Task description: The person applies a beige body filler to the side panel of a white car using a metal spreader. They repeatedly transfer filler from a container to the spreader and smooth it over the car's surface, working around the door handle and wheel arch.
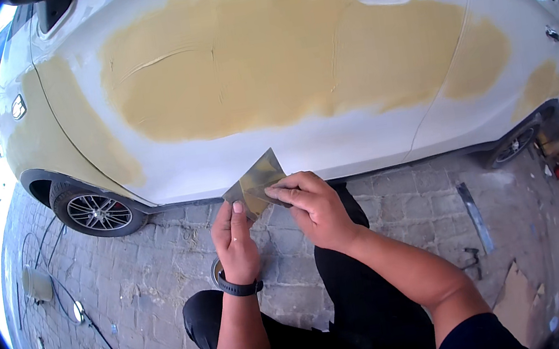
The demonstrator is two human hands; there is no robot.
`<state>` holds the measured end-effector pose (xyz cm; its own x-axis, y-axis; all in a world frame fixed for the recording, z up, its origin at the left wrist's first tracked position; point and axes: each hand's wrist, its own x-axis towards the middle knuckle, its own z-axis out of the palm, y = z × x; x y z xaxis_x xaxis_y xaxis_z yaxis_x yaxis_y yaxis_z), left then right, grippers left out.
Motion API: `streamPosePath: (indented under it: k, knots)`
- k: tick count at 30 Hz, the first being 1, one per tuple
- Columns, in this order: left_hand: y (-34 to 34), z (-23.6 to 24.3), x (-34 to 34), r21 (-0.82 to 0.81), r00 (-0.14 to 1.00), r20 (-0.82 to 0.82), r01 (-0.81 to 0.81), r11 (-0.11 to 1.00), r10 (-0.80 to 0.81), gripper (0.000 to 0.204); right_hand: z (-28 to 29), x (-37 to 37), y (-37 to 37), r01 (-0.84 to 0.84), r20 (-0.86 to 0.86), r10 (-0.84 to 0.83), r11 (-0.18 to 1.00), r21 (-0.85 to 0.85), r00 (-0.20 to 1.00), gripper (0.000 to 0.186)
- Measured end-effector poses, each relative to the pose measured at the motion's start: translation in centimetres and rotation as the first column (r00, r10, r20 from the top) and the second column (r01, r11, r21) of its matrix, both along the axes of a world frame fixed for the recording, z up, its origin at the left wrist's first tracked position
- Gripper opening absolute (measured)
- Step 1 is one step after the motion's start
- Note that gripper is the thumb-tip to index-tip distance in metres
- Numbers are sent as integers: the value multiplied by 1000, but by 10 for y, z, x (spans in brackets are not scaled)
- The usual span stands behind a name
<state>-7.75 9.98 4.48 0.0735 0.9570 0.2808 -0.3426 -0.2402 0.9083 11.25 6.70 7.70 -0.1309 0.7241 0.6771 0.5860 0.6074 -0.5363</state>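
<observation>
Before the white car door, the left hand clamped its grip on a smeared plate, likely light, slick, best held by its edges (the right hand's closure was unclear).

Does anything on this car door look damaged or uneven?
Yes: the broad tan patch on the white car door looks uneven. A curved, ridge-like mark crosses its upper left, and thin vertical lines interrupt an otherwise fairly smooth coat.
</observation>
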Motion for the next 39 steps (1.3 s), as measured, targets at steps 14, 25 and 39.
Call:
streamPosePath:
  k: [14, 25, 39]
  knots:
    - [13, -1, -3, -33, 978, 168, -118, 992, 122, 35, 150, 125, 90, 471, 75, -780, 448, 759, 621, 38]
    - [18, -2, 2, -31, 974, 187, -120, 992, 124, 33, 114, 118, 104, 470, 133, -804, 463, 752, 580, 34]
    - [22, -18, 6, -53, 981, 150, -117, 992, 124, 28, -43, 127, 52, 478, 386, -701, 700, 530, 600, 33]
